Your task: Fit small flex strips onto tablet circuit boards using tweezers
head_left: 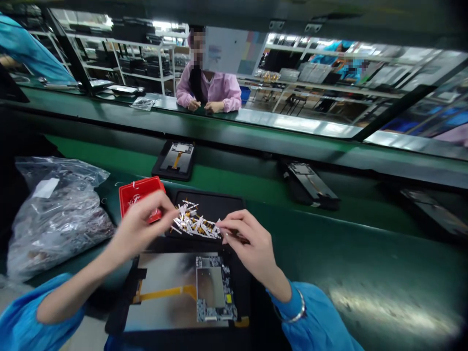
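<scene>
**Lifting one strip clean from the heap**

The small strips (193, 225) lie heaped on the black tray (223, 204), just behind the open tablet back (175, 292) at the bench's (329, 243) near edge. The right hand (248, 243) has its grip pinched on a strip at the heap's right edge. The left hand (144, 222), in front of the red box (137, 194), is blurred, so I cannot tell its grip. It would be best to take one strip only, by the fingertips, and shake off any clinging neighbours.

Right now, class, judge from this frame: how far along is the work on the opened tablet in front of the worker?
Done: the tablet lies open, board and orange cable in place. In hand: left hand and right hand pinch at the pile of small strips. Left: no strip shows on the board; a bulging bag lies alongside.
</scene>
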Tool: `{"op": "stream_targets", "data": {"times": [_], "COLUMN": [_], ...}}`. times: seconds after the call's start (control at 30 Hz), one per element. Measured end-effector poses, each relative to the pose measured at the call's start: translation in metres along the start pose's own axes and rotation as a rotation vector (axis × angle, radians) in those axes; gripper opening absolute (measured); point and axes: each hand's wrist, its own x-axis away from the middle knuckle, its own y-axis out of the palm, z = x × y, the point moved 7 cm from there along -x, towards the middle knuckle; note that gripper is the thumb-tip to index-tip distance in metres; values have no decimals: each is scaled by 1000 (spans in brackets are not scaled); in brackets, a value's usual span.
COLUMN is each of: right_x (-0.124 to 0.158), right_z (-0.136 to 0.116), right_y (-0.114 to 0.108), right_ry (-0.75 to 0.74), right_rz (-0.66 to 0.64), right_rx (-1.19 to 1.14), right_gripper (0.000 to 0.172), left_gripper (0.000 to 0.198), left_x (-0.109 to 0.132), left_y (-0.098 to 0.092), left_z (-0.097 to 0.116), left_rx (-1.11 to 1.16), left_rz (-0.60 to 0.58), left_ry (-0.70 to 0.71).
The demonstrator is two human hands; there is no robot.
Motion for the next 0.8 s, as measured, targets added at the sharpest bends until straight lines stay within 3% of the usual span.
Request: {"op": "stream_targets", "data": {"times": [0.1, 0.17, 0.27, 0.4, 0.5, 0.6, 0.8], "right_x": [10, 18, 23, 25, 28, 32, 33], "right_z": [16, 23, 24, 14, 11, 9, 12], "right_y": [6, 11, 13, 14, 16, 17, 21], "right_ry": [142, 200, 135, -30, -71, -84, -59], "right_rz": [-97, -146, -172, -243, -325, -387, -471], "right_rx": [-100, -88, 28, 214, 319, 378, 411], "right_gripper": [10, 7, 12, 21, 23, 23, 24], "left_gripper": [27, 28, 18, 9, 8, 11, 15], "left_x": [1, 4, 12, 26, 32, 34, 34], "left_y": [-36, -40, -14, 40, 66, 77, 80], "left_z": [-26, -43, -43, -7, 7, 3, -3], "left_rx": [-419, -472, -424, -180, -68, 7, 50], "left_rz": [115, 101, -22, -245, -323, -330, -327], "left_ry": [-19, -66, -41, 121, 174, 139, 98]}}
